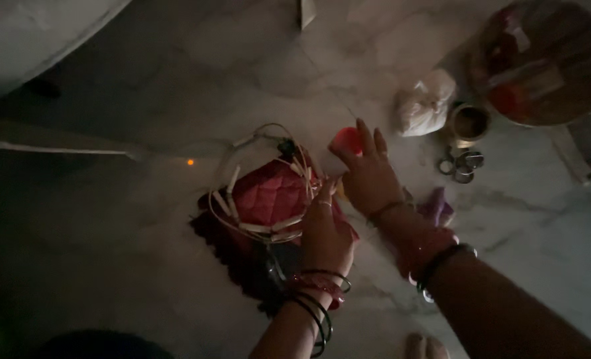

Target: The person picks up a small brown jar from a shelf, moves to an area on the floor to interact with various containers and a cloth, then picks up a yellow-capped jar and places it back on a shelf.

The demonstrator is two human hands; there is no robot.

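The right hand [368, 176] pinches a small glowing red cup [347, 139] just right of the red quilted cloth [269, 196] on the marble floor [176, 86]. The left hand [325, 233] rests spread on that cloth's right edge, beside a looped cord of pale tubes [255, 226]. The step seems to be placing the cup; it needs a steady, level hold.

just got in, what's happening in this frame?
A person works over a marble floor in dim light. The right hand grips a small red glowing object, too dim to identify. The left hand rests on a red quilted cloth ringed by a string of small white lights. Nearby sit a white bag, a brass pot, metal rings and a round tray.
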